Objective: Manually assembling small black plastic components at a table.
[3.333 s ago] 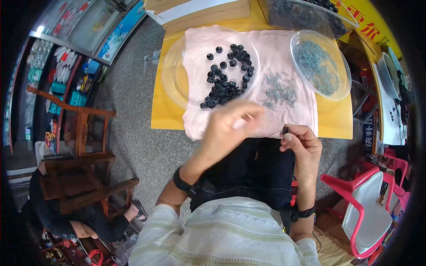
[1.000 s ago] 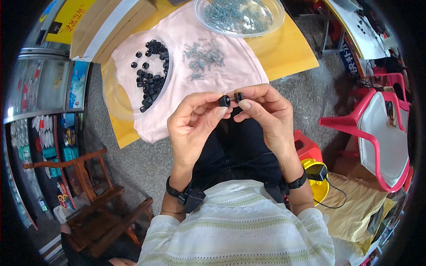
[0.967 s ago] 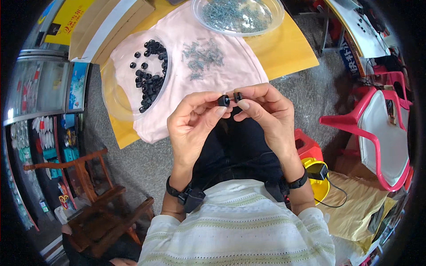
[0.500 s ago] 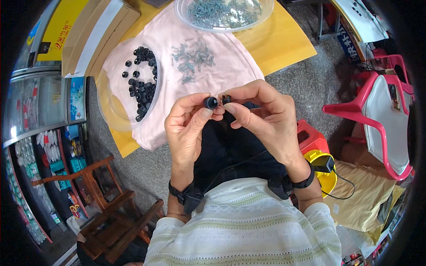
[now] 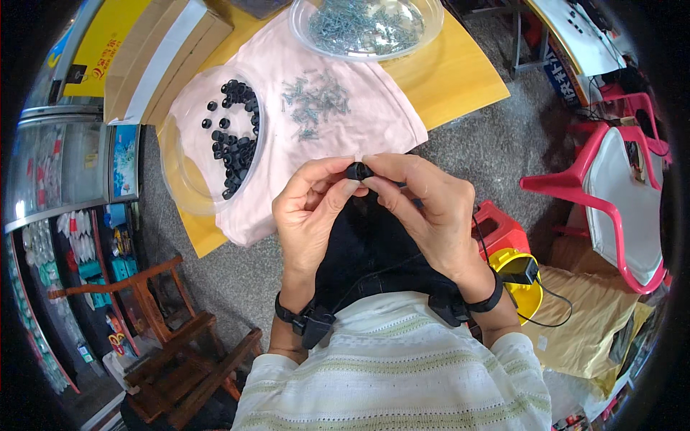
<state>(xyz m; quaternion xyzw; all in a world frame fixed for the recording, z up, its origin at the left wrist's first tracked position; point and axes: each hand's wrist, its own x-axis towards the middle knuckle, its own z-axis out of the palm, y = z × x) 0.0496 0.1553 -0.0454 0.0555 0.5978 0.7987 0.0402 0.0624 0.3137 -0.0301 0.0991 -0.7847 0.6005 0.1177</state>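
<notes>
Between my two hands is a small round black plastic piece [image 5: 358, 171], above my lap. My left hand [image 5: 310, 205] pinches it from the left with thumb and forefinger. From the right, my right hand [image 5: 420, 197] grips the same spot; two black parts meet there, and the fingers partly hide where they join. Ahead, a heap of small silvery screws [image 5: 315, 100] lies on a pale pink cloth [image 5: 384, 118]. A clear shallow plastic tub [image 5: 172, 169] to the left holds several small black pieces [image 5: 237, 147].
A clear bowl [image 5: 298, 32] of more screws stands at the table's far side. At the far left is a cardboard box [image 5: 154, 65]. A wooden chair [image 5: 154, 309] stands left, a pink chair [image 5: 614, 208] right, and a yellow bucket [image 5: 528, 302] beside my right forearm.
The two black parts, held apart before, are now brought together between my fingertips. My right hand has moved left toward the left one.
</notes>
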